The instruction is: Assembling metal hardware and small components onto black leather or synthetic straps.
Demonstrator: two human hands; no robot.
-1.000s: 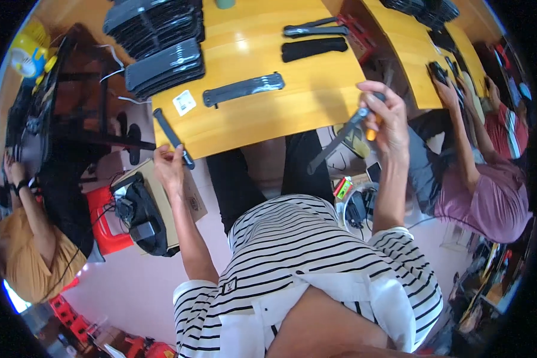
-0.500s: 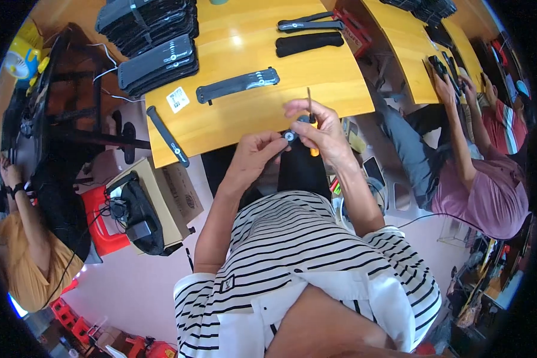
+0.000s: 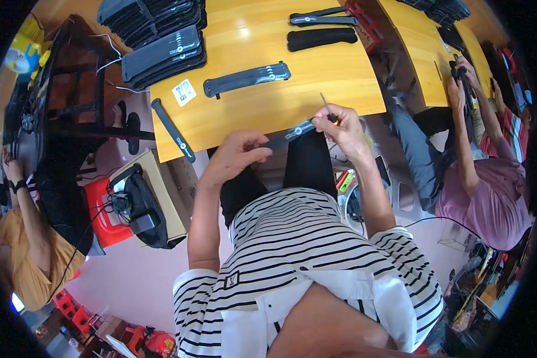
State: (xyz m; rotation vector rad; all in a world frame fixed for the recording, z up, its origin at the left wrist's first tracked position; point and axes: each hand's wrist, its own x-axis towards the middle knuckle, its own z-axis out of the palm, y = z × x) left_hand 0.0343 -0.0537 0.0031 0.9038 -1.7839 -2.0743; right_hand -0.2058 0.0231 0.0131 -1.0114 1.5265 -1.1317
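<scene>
Strap [image 3: 300,130], one, plus one thin-shafted tool [image 3: 324,102], in right hand [image 3: 346,131].

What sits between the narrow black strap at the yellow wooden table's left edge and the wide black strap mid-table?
In the head view, a white rectangular label with dark print lies on the table between the narrow strap and the wide strap.

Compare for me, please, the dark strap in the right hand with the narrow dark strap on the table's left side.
Support: the held strap is gripped by the right hand; the left-side strap lies on the yellow table.
Slant: the held strap rises toward the right; the left-side strap drops toward the right.
Visibility: fingers cover part of the held strap; none cover the left-side strap.
Shared: both are dark, with pale markings.
</scene>
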